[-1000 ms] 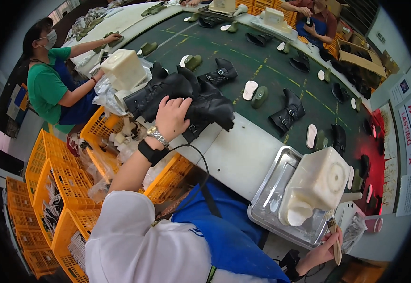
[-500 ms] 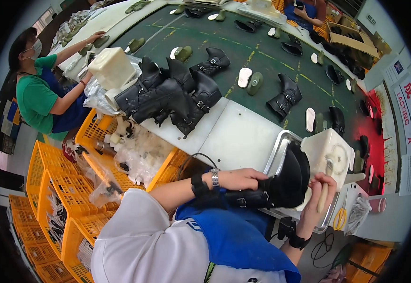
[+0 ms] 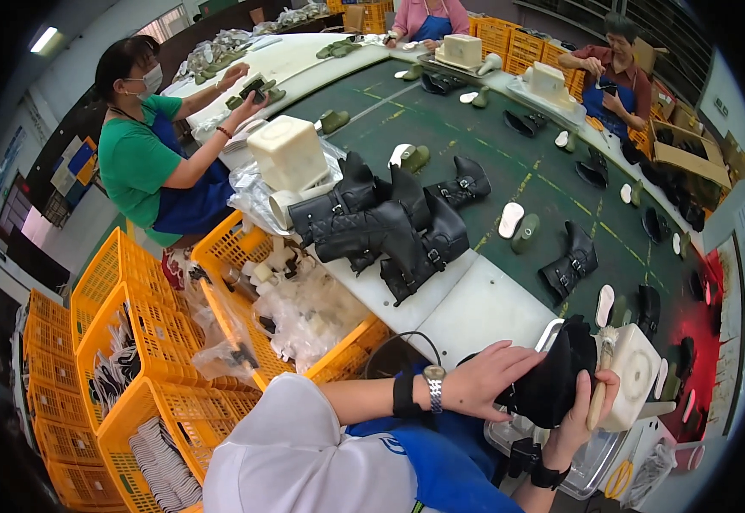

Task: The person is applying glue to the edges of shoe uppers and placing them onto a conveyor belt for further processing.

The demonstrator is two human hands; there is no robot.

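A black boot is held up in front of me, above a metal tray. My left hand lies along its side, fingers stretched over the black surface and thumb lower down. My right hand closes around a brush with a pale wooden handle, its bristle end pointing up. That same hand also steadies the boot's right side. Just beyond the brush stands a white plastic container. Part of the boot is hidden behind my hands.
Several black boots lie piled on the white table edge. The green conveyor belt carries boots, white insoles and green shoe forms. Yellow crates stand left. Yellow-handled scissors lie right. A co-worker in green handles shoe forms; others sit beyond.
The view has tilted up and turned left. My left hand has shifted up the boot, and the boot has turned. The brush has come from the container to beside the boot.
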